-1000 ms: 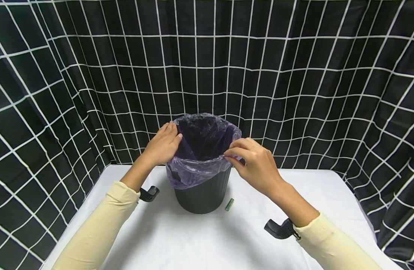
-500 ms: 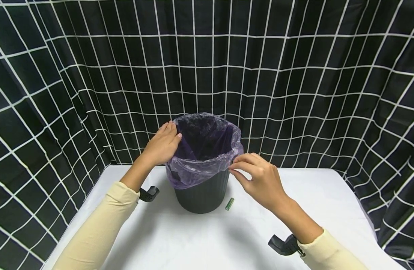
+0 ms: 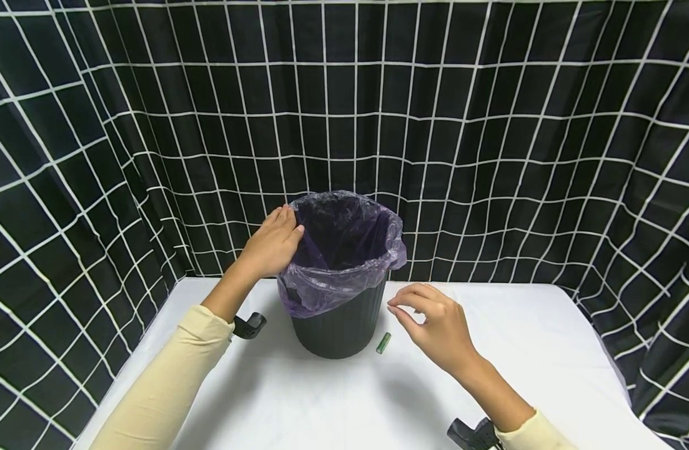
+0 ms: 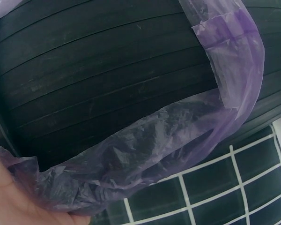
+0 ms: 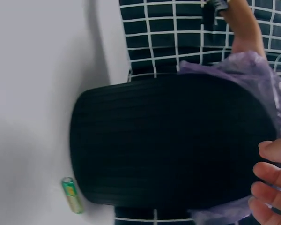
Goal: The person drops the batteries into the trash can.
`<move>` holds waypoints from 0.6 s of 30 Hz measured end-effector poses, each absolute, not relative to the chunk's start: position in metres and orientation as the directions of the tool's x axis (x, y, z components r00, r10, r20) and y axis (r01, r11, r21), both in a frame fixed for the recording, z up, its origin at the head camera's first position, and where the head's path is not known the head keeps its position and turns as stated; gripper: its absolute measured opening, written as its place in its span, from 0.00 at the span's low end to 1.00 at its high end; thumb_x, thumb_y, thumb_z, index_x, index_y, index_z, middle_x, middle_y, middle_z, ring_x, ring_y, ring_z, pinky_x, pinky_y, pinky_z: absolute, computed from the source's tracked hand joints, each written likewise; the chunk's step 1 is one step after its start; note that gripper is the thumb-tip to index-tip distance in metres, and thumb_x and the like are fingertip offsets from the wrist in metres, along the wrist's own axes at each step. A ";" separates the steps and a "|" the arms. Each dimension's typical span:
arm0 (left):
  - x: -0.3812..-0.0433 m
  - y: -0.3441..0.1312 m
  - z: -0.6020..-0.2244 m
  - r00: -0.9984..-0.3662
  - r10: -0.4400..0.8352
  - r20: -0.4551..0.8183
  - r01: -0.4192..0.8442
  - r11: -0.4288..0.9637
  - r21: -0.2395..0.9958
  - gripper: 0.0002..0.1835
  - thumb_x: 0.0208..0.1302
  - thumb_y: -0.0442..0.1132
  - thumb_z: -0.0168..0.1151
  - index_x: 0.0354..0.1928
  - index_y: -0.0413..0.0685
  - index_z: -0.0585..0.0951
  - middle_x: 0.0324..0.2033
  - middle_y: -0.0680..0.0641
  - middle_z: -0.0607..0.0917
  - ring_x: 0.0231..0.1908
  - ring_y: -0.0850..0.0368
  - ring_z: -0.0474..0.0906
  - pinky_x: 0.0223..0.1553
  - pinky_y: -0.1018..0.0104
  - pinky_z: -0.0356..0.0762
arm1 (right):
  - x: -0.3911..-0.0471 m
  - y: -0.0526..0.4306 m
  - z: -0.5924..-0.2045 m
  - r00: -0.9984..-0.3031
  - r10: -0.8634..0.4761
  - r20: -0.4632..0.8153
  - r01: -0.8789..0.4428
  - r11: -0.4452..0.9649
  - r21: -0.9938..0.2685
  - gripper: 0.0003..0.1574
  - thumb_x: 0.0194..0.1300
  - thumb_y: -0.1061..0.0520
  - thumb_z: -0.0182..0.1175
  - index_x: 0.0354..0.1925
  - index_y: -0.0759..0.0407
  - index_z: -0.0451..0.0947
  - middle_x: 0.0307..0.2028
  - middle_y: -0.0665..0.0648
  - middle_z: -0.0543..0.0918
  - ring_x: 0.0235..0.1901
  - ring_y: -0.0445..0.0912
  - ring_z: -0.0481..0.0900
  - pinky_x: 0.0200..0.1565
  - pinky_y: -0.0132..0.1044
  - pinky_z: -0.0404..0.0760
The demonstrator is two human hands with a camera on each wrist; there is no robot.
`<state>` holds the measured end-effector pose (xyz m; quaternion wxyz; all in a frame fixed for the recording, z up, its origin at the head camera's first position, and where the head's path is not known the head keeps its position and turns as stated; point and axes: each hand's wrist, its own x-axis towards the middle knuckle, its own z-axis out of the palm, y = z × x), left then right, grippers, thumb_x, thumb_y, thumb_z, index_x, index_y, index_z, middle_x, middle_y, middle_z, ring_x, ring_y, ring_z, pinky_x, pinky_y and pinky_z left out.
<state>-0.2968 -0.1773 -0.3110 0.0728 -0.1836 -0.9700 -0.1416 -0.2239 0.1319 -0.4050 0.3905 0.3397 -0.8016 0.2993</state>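
A dark ribbed trash can (image 3: 335, 331) stands upright, its mouth lined with a thin purple bag (image 3: 333, 290) folded down over the rim. My left hand (image 3: 270, 244) grips the can's left rim over the bag, thumb across the edge; the bag bunches against the palm in the left wrist view. My right hand (image 3: 434, 319) hovers in front and to the right of the can, holding nothing, thumb and forefinger tips close together. Below and left of its fingertips a small green battery (image 3: 383, 343) lies on the white cloth, beside the can's base.
A white cloth covers the table (image 3: 322, 406). Black curtains with a white grid (image 3: 344, 94) stand close behind and at both sides. A dark camera mount (image 3: 250, 325) juts from the left wrist, another (image 3: 472, 434) from the right.
My right hand has let go of the bag's edge at the front right and moved down, away from the rim. That part of the bag now hangs outside. My left hand stays put.
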 end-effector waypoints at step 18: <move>-0.297 -0.178 -0.312 -0.926 0.326 0.189 0.369 0.888 0.274 0.34 0.82 0.48 0.29 0.76 0.27 0.50 0.78 0.33 0.48 0.79 0.43 0.37 0.79 0.56 0.34 | -0.239 0.141 -0.465 -0.720 -0.322 0.615 -0.629 0.676 -0.383 0.09 0.53 0.64 0.77 0.35 0.56 0.89 0.36 0.50 0.89 0.30 0.45 0.85 0.28 0.35 0.83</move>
